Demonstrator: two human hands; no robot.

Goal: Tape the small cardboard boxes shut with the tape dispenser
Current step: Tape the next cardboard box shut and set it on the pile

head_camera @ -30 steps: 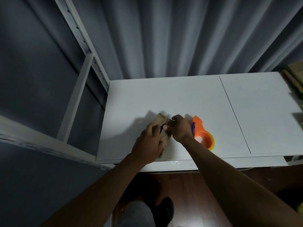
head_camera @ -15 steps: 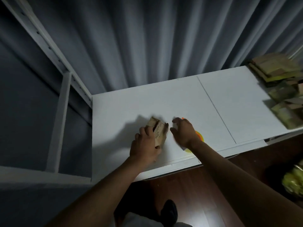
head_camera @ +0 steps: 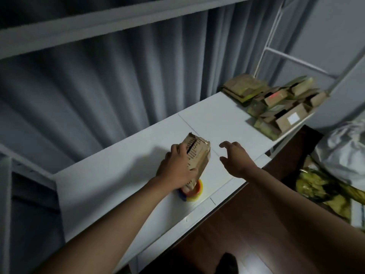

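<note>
Head view: we see the left hand (head_camera: pixel 177 167) wrapped around a small cardboard box (head_camera: pixel 197 157), fingers (head_camera: pixel 178 150) curled over its top edge, thumb low on the near side. The box is tilted, lifted off the white counter (head_camera: pixel 110 186), near the counter's front edge, roughly mid-length. Its top face carries dark printed lines and a slot; whether tape is on it we cannot tell, too blurred. Directly under the box and the left hand sits the tape dispenser (head_camera: pixel 194 193), only partly visible: orange and yellow round part plus a blue bit, resting on the counter close to the front edge. We cannot tell if the box touches it. The right hand (head_camera: pixel 235 159) hovers just beside the box on its right, above the counter, fingers spread and loosely bent, grasping nothing, clear of box and dispenser. At the counter's far right end, a pile of more cardboard boxes (head_camera: pixel 276 103), some flat, some folded, one with a white label; the pile reaches the right edge and back corner. A seam line crosses the counter between the held box and the pile. Grey curtain (head_camera: pixel 118 86) hangs behind the back edge. White shelf frame (head_camera: pixel 276 52) stands above the right end. Dark wood floor (head_camera: pixel 237 224) lies below the front edge, a pale bundle (head_camera: pixel 343 153) at far right.
</note>
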